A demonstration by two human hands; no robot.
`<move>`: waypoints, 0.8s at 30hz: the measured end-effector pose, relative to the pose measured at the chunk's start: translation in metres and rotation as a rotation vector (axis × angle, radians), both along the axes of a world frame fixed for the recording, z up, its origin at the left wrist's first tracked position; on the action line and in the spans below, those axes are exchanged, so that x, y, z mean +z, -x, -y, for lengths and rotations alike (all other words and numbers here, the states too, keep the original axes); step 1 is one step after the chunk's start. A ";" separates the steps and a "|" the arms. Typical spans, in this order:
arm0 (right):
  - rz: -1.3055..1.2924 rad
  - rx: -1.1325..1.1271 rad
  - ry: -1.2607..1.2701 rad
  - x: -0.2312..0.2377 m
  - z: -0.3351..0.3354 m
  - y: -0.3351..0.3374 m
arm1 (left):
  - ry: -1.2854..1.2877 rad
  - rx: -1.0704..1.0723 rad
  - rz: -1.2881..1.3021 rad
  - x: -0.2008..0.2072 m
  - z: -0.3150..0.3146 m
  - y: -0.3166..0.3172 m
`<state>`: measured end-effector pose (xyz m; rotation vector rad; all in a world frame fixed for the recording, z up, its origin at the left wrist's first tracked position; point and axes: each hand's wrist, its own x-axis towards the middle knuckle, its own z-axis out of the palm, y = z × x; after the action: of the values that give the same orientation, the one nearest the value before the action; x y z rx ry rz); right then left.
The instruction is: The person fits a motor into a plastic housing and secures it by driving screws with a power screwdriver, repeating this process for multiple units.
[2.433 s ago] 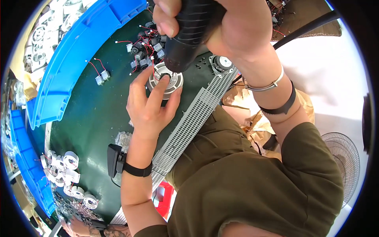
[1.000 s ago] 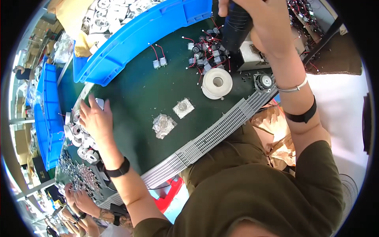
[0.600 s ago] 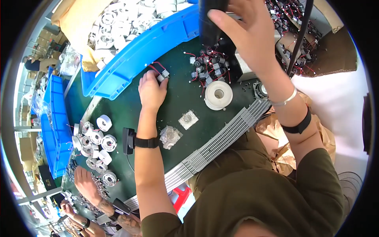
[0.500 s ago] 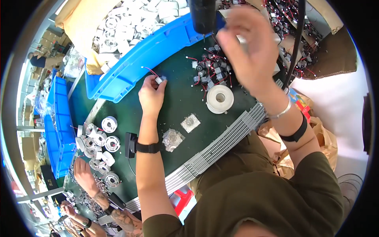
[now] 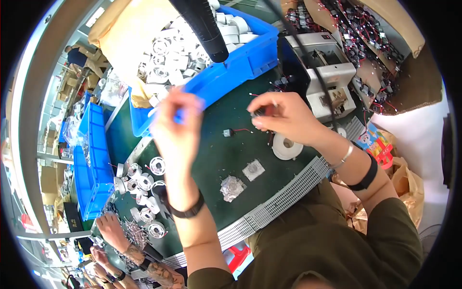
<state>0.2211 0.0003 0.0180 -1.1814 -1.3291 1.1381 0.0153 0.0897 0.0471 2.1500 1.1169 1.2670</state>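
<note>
Smeared by motion, my left hand [image 5: 177, 127] is raised in front of the near wall of the blue bin [image 5: 236, 70]; whether its fingers hold anything cannot be made out. My right hand [image 5: 288, 118] has its fingers closed around a small dark motor [image 5: 260, 112], largely hidden by them. Between the hands, a small silver motor [image 5: 227, 132] with a red wire lies on the green mat. A white spool-like ring [image 5: 287, 147] sits just below my right hand. White round housings [image 5: 173, 53] fill the bin.
A black electric screwdriver [image 5: 207, 33] hangs over the bin. Behind my right hand stands a white machine [image 5: 332, 72], beside a cardboard box [image 5: 414, 72] of wired motors. Several white housings [image 5: 144, 182] lie at left, near another person's hand [image 5: 113, 231]. Crumpled foil [image 5: 233, 188] lies in front.
My left hand has let go of the silver motor, now on the mat, and risen toward the bin. My right hand has come down and closed on a dark motor. The view has shifted.
</note>
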 end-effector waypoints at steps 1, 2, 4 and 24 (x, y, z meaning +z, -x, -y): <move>-0.115 0.047 -0.062 -0.007 0.001 -0.001 | 0.018 0.172 0.047 0.013 -0.029 0.007; -0.212 0.079 -0.004 -0.003 0.003 0.003 | -0.085 0.216 -0.121 0.025 -0.055 0.011; -0.296 0.119 0.067 0.002 0.007 0.008 | -0.220 0.275 -0.408 0.027 -0.118 0.007; -0.033 -0.111 -0.185 0.012 0.065 -0.037 | -0.170 -0.215 -0.704 0.046 0.030 -0.011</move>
<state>0.2580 -0.0644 0.0301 -1.0829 -1.2973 0.9304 0.0261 0.0593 0.0927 2.8612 0.9931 0.5201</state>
